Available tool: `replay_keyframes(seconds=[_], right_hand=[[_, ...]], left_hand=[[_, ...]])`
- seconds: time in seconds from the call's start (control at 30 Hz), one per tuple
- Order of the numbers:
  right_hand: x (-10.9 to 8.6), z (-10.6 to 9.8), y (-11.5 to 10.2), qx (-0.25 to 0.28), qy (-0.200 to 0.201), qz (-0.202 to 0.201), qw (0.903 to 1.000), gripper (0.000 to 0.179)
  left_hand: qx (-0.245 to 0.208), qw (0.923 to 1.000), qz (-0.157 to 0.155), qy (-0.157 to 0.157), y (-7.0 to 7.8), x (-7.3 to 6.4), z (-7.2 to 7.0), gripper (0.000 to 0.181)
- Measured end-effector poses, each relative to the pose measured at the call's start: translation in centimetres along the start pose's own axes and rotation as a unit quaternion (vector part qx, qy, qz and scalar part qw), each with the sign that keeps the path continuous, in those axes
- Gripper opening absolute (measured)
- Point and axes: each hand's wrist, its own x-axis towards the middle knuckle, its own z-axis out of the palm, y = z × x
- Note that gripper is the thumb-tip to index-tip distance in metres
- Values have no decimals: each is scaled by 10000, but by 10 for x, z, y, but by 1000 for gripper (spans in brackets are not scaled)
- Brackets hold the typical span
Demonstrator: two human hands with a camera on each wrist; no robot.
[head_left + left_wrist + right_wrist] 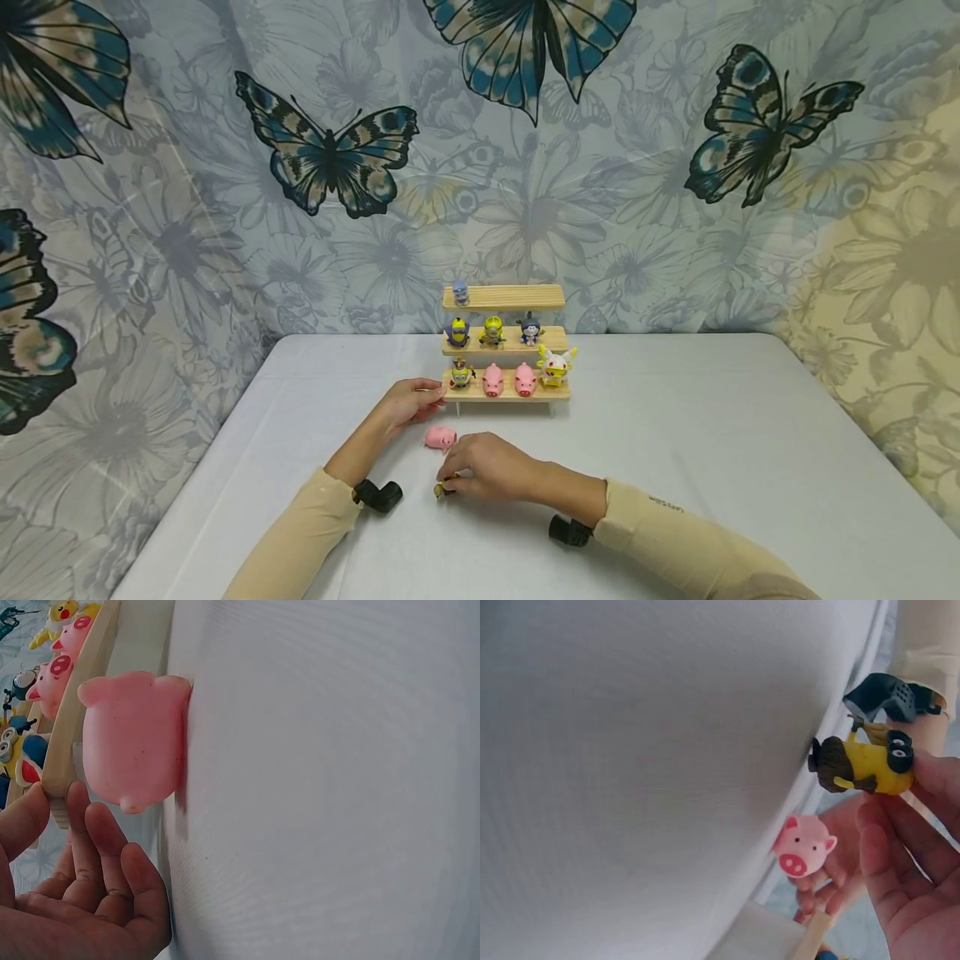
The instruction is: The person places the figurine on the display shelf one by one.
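My left hand [410, 403] pinches the left end of the lowest step of a small wooden display shelf [517, 398], thumb above and fingertips below in the left wrist view. With thumb and fingers, my right hand [491, 467] pinches a yellow minion figurine [874, 766] by its head. The figurine has dark goggles and a brown lower part, and its feet are at or just above the white cloth; contact cannot be told. Between the two hands a pink pig figurine [439, 437] stands on the cloth, touched by neither hand as far as shows.
Three steps of the shelf carry several figurines: a small blue one [461, 292] on top, minions and a dark-blue one [530, 330] in the middle, two pink pigs [492, 380] and a white-yellow eared one [555, 367] below. The white-covered table [712, 467] meets a butterfly-print backdrop.
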Motion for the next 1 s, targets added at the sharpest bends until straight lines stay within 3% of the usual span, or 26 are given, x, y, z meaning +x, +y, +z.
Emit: replay_keyframes(seconds=[0.2, 0.53, 0.7, 1.0], right_hand=[[0, 2, 2, 683, 88, 530, 9962, 4], [0, -1, 4, 893, 281, 413, 9948, 4], [2, -11, 4, 992, 431, 504, 9929, 4], [1, -33, 7, 1539, 522, 1080, 9808, 7]], left_hand=[[51, 10000, -8, 19, 0, -1, 1, 38], [62, 10000, -1, 52, 2, -3, 1, 39], [69, 10000, 55, 0, 0, -2, 1, 40], [66, 10000, 38, 35, 1, -2, 1, 39]])
